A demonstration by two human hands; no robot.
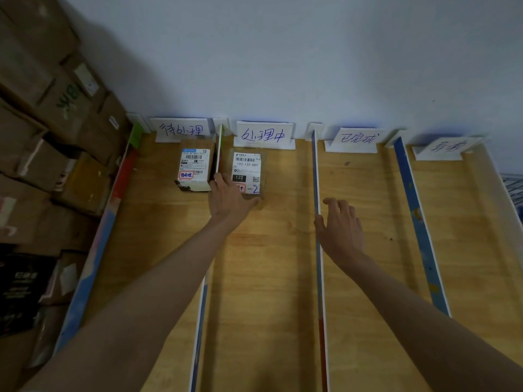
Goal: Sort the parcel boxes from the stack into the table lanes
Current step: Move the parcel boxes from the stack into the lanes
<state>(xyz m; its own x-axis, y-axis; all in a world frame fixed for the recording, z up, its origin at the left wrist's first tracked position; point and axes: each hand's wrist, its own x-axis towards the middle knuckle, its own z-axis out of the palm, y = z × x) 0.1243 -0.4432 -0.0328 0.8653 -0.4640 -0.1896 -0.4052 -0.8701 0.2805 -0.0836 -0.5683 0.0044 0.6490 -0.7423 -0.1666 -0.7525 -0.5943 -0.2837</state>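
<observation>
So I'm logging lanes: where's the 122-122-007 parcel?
In the head view, the 122-122-007 parcel lies in the second lane from left, under the left hand.

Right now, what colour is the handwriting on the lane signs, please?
Blue ink on white paper lane signs, clearest in the head view.
</observation>
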